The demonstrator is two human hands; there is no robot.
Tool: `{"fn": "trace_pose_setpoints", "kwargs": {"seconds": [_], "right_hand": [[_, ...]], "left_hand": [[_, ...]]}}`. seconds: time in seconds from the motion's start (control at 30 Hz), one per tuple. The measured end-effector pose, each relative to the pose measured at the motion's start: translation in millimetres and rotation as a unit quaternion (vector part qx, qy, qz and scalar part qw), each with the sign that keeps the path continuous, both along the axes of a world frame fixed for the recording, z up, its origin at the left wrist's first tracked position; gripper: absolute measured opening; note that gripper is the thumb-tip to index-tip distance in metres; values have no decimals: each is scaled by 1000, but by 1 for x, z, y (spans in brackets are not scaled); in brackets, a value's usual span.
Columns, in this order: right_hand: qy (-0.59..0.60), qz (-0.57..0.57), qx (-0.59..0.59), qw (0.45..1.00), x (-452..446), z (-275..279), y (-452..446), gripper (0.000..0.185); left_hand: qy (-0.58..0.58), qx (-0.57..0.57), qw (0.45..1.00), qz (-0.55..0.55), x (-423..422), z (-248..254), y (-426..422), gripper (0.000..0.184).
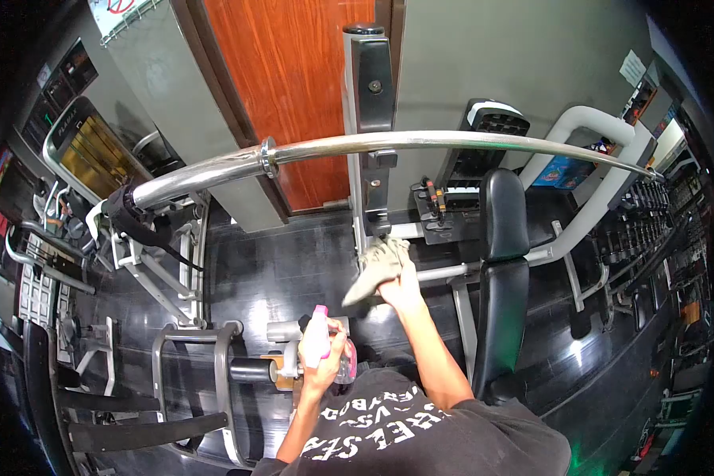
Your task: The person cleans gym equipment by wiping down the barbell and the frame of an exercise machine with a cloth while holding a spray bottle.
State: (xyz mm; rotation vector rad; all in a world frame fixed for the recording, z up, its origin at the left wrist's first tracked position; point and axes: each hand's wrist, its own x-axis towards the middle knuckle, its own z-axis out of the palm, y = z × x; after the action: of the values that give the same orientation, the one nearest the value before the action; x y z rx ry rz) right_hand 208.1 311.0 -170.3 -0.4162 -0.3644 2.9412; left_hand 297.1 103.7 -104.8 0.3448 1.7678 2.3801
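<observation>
Long metal bar across the view; tall black-and-silver upright behind it; black padded bench at right; left hand gripping a pink-and-white spray bottle; right hand clutching a crumpled pale cloth below the bar

Seeing a pale, crumpled cloth here, bunched in the right hand with one end trailing leftward, plus a white-and-pink spray bottle, clear-bodied, gripped in the left hand!
</observation>
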Motion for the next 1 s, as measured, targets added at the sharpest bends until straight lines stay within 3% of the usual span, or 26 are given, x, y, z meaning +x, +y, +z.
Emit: {"fn": "trace_pose_setpoints", "kwargs": {"seconds": [0.03,0.1,0.23,0.27,0.3,0.33,0.5,0.53,0.57,0.63,0.77,0.8,0.83,0.87,0.9,0.93,1.0], "right_hand": [[-8,38,-40,998,-11,-9,4,26],[118,87,-137,980,-31,-25,13,19],[327,216,-280,877,-53,-43,17,13],[180,122,-85,972,-41,-30,15,14],[18,19,118,993,-27,-12,10,16],[5,6,461,887,-9,21,2,18],[37,-46,516,854,11,40,-2,24],[27,1,240,970,18,71,-17,26],[14,47,-59,997,22,86,-28,28],[23,131,-37,990,12,59,-37,34],[-64,109,-123,984,-39,-8,-42,34],[56,56,-12,997,-57,-41,-41,34],[77,13,132,988,-68,-49,-38,34],[39,-31,359,932,-69,-45,-37,33],[-3,-55,509,859,-69,-42,-37,33],[-40,-72,585,807,-70,-40,-39,33],[-30,-78,586,806,-78,-51,-36,32]], "left_hand": [[1,-1,1000,1,0,1,0,14],[3,14,1000,1,1,2,-1,15],[6,18,1000,18,5,5,-9,16],[3,23,999,30,6,5,-10,16],[-4,29,999,42,8,3,-11,17],[-7,29,999,46,10,-1,-13,17],[24,-22,999,28,10,-15,-21,20],[24,-20,999,26,8,-14,-20,20],[22,-20,999,23,7,-14,-18,20],[19,-20,1000,14,6,-9,-13,19],[-6,-2,1000,25,4,2,-7,17],[-1,0,1000,26,5,3,-7,17],[3,1,1000,26,5,3,-7,17],[-2,-4,999,34,7,3,-8,17],[0,-5,999,37,7,1,-11,17],[8,-17,999,35,8,-3,-15,18],[14,-28,999,29,9,-10,-18,20]]}}
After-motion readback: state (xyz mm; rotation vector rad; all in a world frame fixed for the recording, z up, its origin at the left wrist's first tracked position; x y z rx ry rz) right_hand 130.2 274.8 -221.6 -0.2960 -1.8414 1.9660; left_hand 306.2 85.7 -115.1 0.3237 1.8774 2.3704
